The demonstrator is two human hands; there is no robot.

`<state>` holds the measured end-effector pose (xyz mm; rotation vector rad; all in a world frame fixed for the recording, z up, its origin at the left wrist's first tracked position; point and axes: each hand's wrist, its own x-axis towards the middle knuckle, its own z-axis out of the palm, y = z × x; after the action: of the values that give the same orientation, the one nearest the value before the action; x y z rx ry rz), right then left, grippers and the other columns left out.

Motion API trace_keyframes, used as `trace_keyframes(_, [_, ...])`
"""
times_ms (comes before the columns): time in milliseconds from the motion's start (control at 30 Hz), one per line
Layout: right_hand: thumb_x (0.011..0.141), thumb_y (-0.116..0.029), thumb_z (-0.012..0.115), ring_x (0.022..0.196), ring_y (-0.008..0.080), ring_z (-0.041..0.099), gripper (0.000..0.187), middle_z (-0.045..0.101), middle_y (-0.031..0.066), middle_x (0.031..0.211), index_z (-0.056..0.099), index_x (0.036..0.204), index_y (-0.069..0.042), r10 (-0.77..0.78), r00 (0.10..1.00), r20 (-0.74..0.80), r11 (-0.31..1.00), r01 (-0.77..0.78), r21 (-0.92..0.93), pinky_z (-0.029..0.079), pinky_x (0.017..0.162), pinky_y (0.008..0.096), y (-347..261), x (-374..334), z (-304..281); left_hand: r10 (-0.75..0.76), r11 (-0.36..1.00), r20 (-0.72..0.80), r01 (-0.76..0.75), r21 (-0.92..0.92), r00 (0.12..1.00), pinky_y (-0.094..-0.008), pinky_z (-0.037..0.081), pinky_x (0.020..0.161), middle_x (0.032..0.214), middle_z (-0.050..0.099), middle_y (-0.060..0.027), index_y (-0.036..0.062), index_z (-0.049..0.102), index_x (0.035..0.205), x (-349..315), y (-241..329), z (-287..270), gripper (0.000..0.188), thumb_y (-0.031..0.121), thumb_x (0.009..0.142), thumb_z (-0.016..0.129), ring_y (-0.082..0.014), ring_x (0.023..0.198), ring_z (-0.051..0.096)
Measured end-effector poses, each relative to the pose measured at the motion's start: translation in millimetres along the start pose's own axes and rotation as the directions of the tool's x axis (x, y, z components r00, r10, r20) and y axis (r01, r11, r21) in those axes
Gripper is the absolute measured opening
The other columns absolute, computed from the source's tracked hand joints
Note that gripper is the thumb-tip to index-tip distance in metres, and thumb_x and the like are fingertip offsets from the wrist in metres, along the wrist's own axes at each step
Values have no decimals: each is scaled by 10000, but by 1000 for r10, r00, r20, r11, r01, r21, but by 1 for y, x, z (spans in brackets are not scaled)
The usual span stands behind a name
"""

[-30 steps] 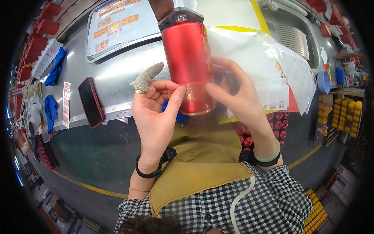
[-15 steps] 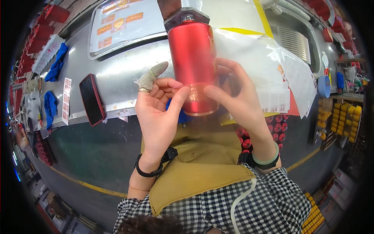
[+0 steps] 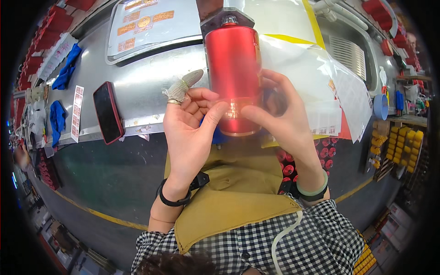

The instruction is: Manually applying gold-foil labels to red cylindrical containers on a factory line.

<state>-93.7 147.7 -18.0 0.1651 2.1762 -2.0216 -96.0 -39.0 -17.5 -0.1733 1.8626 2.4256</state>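
Observation:
In front of me a glossy red metallic bottle (image 3: 233, 59) lies with its narrow neck against a dark metal holder (image 3: 227, 18) and its base toward me. Near the base, a clear film sticker with gold print (image 3: 233, 109) rests against the red surface. My left hand (image 3: 190, 123) pinches at the film's left edge, its thumb by the print; a knitted cover wraps one raised finger. Around the bottle's right side goes my right hand (image 3: 282, 112), thumb pressing the film's right part. Its other fingers are partly hidden behind the bottle's side.
A tray (image 3: 108, 46) with gold-printed stickers stands at the back left. A phone (image 3: 108, 112), a sticker strip (image 3: 77, 114) and blue cloths (image 3: 57, 118) lie to the left. Sticker sheets (image 3: 348, 87) cover the right side. Red bottles (image 3: 288, 169) stand below the table edge.
The whole view has shifted slightly, so bottle and hands appear a little farther right. Both hands keep nearly the same hold on the film, with thumbs at the print.

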Motion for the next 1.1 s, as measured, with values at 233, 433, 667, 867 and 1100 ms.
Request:
trace_keyframes(233, [809, -167, 879, 1057, 120, 562, 756, 594, 91, 1211, 464, 1418, 4, 31, 1000, 6, 999, -31, 26, 458, 870, 260, -2, 1, -1, -16, 999, 42, 17, -27, 999, -294, 566, 921, 1149, 592, -91, -32, 406, 1460, 1, -3, -5, 603, -105, 921, 667, -144, 1004, 640])
trace_keyframes(433, [803, -168, 886, 1074, 106, 553, 770, 596, 84, 1218, 465, 1427, -6, 29, 999, 16, 1000, -29, 3, 436, 810, 236, -5, 1, 0, -48, 996, 56, 52, -74, 997, -275, 554, 899, 1179, 566, -99, -17, 392, 1485, 1, -6, -11, 609, -97, 937, 646, -128, 1049, 615])
trace_keyframes(667, [785, -166, 892, 674, 15, 344, 759, 629, 59, 1218, 494, 1404, 23, 45, 999, -28, 995, -47, -89, 341, 591, 170, -10, 0, 1, 239, 891, 80, -251, 379, 968, -437, 220, 1201, 1398, 540, -169, -19, 424, 1474, 4, -27, -12, 448, 155, 1063, 468, -290, 1326, 483])
trace_keyframes(867, [787, -160, 893, 675, 8, 349, 766, 623, 68, 1227, 487, 1409, 28, 46, 999, -25, 995, -48, -92, 349, 592, 161, -6, 0, -1, 139, 867, 171, -203, 455, 976, -511, 96, 1231, 1380, 531, -182, 7, 406, 1474, -1, -32, -6, 443, 219, 1085, 416, -337, 1338, 440])
trace_keyframes(1100, [788, -138, 893, 685, 5, 362, 759, 609, 64, 1243, 488, 1410, 22, 69, 997, -33, 995, -72, -70, 356, 602, 158, -8, 0, 0, 131, 916, 170, -185, 355, 977, -481, 142, 1236, 1471, 486, -196, -25, 377, 1504, 1, -39, -12, 469, 206, 1096, 399, -312, 1400, 414])
